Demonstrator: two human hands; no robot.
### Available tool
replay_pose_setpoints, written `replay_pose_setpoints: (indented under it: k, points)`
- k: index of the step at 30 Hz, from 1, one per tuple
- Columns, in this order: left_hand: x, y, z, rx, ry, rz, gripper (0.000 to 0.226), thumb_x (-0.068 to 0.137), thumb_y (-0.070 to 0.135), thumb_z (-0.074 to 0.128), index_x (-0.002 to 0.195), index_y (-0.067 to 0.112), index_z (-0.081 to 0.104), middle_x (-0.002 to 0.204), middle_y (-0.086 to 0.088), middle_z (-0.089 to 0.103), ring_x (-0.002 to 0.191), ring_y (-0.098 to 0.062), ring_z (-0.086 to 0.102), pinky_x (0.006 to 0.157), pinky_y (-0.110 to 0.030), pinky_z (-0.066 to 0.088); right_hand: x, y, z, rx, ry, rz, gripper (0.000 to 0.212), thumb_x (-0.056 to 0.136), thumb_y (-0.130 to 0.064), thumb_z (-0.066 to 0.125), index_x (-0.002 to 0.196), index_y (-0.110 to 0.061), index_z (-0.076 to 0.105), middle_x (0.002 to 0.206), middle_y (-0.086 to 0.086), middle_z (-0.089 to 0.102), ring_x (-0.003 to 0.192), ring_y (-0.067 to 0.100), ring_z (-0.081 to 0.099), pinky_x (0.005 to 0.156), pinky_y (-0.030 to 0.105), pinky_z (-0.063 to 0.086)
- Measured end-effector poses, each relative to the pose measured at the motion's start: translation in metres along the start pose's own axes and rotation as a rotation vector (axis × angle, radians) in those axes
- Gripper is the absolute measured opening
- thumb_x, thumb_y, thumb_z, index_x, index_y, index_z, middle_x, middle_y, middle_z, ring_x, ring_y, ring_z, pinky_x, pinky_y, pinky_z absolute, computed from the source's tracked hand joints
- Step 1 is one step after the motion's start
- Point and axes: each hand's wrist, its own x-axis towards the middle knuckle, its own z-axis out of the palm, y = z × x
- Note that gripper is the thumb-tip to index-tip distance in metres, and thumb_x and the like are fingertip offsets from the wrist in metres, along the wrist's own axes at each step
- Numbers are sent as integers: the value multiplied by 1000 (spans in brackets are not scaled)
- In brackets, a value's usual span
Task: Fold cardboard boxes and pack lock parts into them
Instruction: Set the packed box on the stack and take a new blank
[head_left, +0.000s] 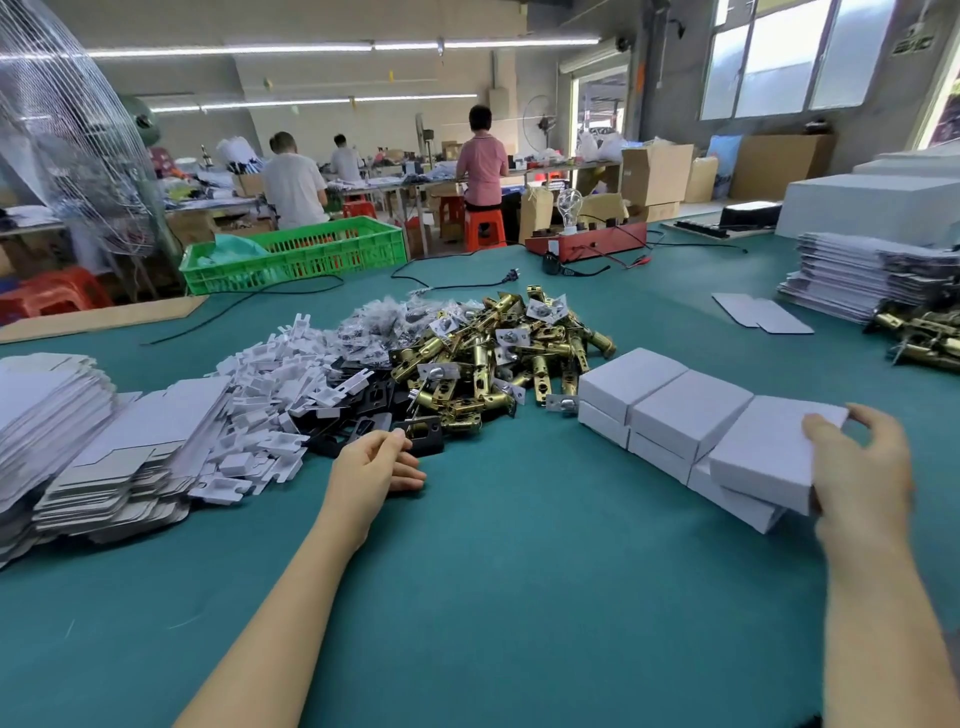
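Your right hand (857, 467) gripped the near end of a closed white box (769, 449), thumb on its lid, setting it tilted onto the end of the double row of finished boxes (660, 410). It would have sat better lowered flat and nudged flush against its neighbour. Your left hand (376, 460) rested loosely curled, holding nothing, just beside the black strike plates (358, 434) and brass latches (498, 353). No writing was legible on any box.

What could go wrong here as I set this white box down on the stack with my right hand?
The white box in your right hand sits tilted, overhanging the box under it, so it may slide off. Nudging the row of stacked boxes could shift it. Your left hand rests close to the black plates and could scatter them.
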Motion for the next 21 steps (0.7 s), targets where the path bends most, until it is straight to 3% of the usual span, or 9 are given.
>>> replay_pose_setpoints:
  k: [3,6,9,16,19,21]
  points:
    - [1,-2,0,10,-2,4,29,103,21,50,86,2,66,73,-15,69,58,-21,69,56,-25,57,3,4,12,-143,51,-13,40,90,-36,44,130,-27,47,124,13,56,111,37,51,89,40,38]
    - [2,-4,-1,18,-7,8,29,102,21,50,86,4,66,73,-14,69,58,-20,69,55,-24,56,7,7,17,-227,69,55,42,97,-34,33,133,-16,44,137,26,38,120,46,41,101,46,33]
    - [3,-5,-1,25,-12,8,29,102,22,51,86,5,66,73,-13,69,58,-19,69,56,-23,56,9,12,17,-250,76,89,43,99,-31,30,130,-5,44,138,26,32,117,47,42,102,47,34]
    - [3,-6,-1,26,-19,-2,27,102,22,52,85,6,67,72,-11,69,59,-19,70,58,-24,56,6,12,15,-299,78,50,42,101,-28,27,129,0,42,137,29,35,115,48,43,98,49,36]
    - [3,-5,-2,6,-24,-5,26,102,19,52,86,6,67,72,-10,69,60,-18,70,59,-24,57,-4,4,14,-376,171,-69,41,101,-27,33,128,1,43,137,28,35,117,50,40,97,52,34]
    - [4,-5,-3,-13,-23,-13,25,102,18,51,87,5,67,73,-10,69,61,-19,70,61,-26,58,-16,-6,20,-456,261,-293,38,98,-22,42,127,2,47,136,27,38,119,49,38,94,52,33]
